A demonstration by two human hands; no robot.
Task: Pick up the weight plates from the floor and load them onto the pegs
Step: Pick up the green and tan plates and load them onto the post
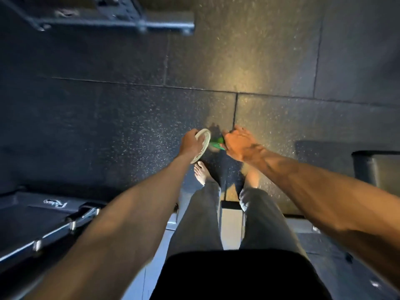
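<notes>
A small white weight plate (204,144) with dark lettering hangs tilted on edge above the floor, with my left hand (190,144) shut around its left rim. Just to its right a small green weight plate (217,144) shows as a thin sliver, mostly hidden under my right hand (238,145), which is closed over it. Both hands are stretched out low over the dark speckled rubber floor (259,61), almost touching each other. No pegs can be made out clearly in this view.
A blurred dark metal rack frame (121,20) crosses the top left. A black bench or machine base with chrome bars (65,226) lies at the lower left. A dark box-like object (376,167) stands at the right edge. My bare feet (200,173) are below the plates.
</notes>
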